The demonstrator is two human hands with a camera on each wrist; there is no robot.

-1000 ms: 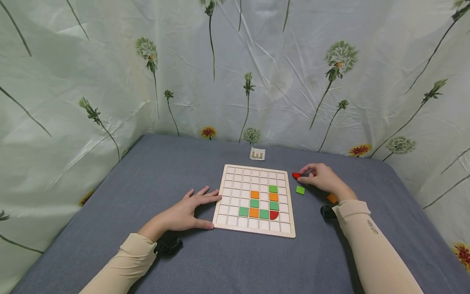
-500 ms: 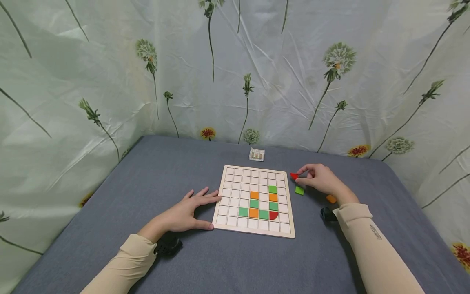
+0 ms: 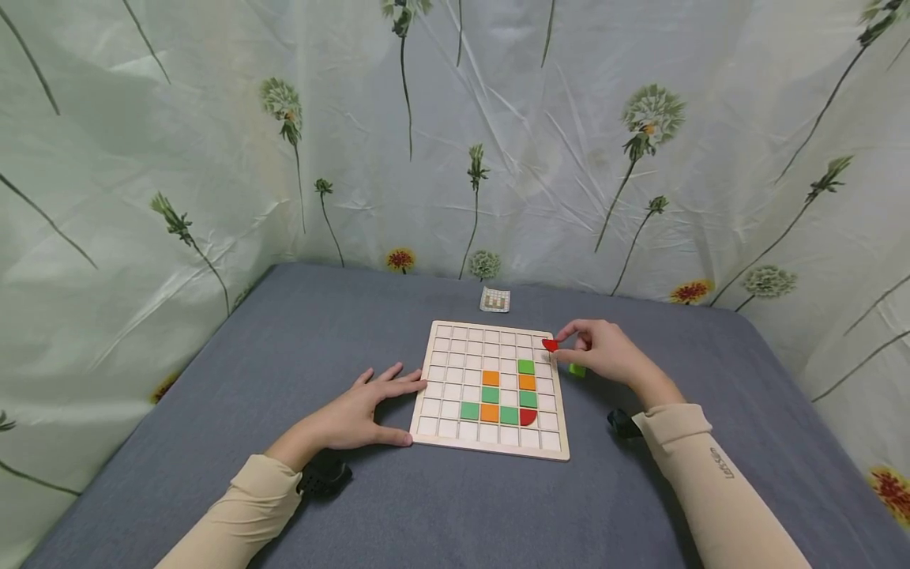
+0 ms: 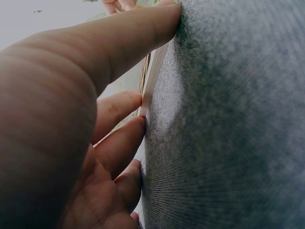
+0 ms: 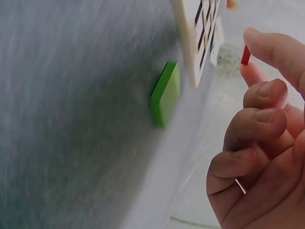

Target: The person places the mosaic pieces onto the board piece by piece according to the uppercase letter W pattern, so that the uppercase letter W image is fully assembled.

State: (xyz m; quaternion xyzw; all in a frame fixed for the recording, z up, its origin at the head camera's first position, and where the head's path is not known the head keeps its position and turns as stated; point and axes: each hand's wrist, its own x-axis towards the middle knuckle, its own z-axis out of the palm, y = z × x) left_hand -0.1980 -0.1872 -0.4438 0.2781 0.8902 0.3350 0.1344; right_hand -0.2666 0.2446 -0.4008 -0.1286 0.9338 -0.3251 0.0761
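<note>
1 red pc [image 3: 550,345] in R hand [image 3: 603,349]

A red, curved-edged piece [image 3: 550,345] is held aloft at the 2 o'clock edge of the pale gridded board [image 3: 508,381], which lies flat, bearing 9 tiles [image 3: 509,415]: 5 green, 3 orange, 1 red.
</note>
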